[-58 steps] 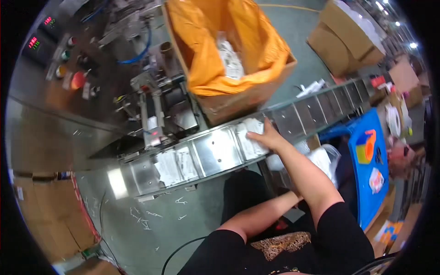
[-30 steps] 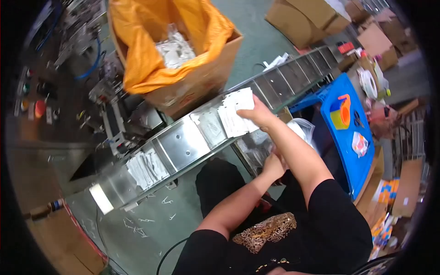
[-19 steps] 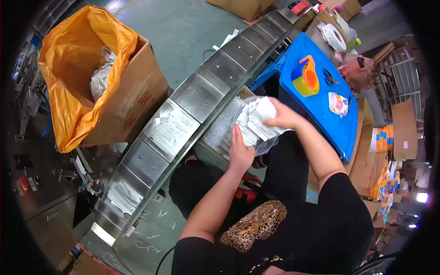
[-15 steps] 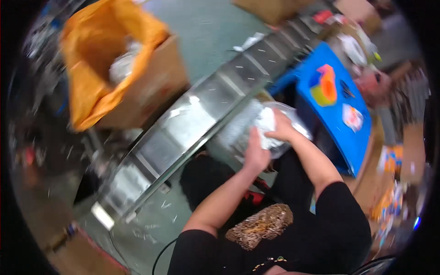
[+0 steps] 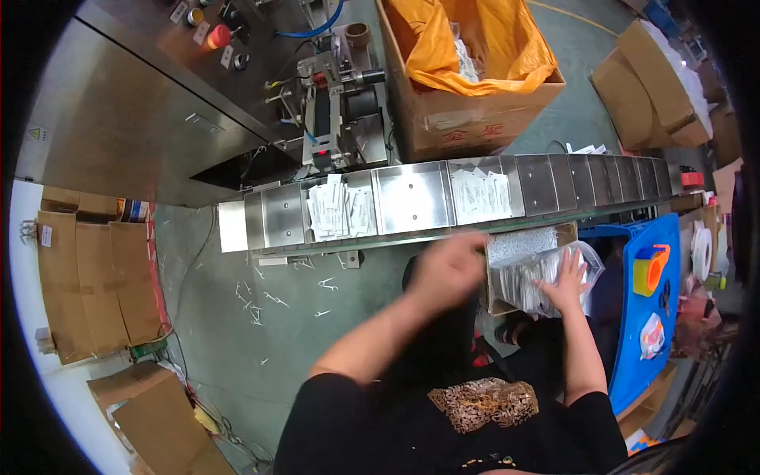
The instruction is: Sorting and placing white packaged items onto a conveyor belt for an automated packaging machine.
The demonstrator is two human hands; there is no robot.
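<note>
Green workshop floor [image 5: 229, 332], littered with small white scraps, lies under a stainless conveyor [image 5: 412, 198] of shallow metal trays that crosses the view from left to right.

Nearest, the person sits in a black top. Right hand [image 5: 566, 277] lies flat, fingers spread, on a clear plastic bag of white sachets [image 5: 538, 281]; the bag sits in an open cardboard carton [image 5: 522, 237] tucked under the conveyor's near edge, toward its right end. Left hand [image 5: 447, 265] is raised just below the conveyor's near edge, beside the carton; it is motion-blurred, so I cannot tell whether it is spread, closed or holding anything.

Blue crate [image 5: 657, 309] stands to the right of the bag, with an orange-and-green tape dispenser [image 5: 653, 265] on top.

On the conveyor: one tray near the left end holds a loose heap of white sachets [image 5: 340, 210]; a tray past the middle holds a second batch [image 5: 479, 194]. Trays between and beyond look bare.

Behind the far edge: packaging machine [image 5: 332, 95] with a grey control cabinet [image 5: 142, 103]; beside it a cardboard box lined with an orange bag [image 5: 475, 55], white packets inside. Folded cartons [image 5: 95, 277] are stacked at far left.
</note>
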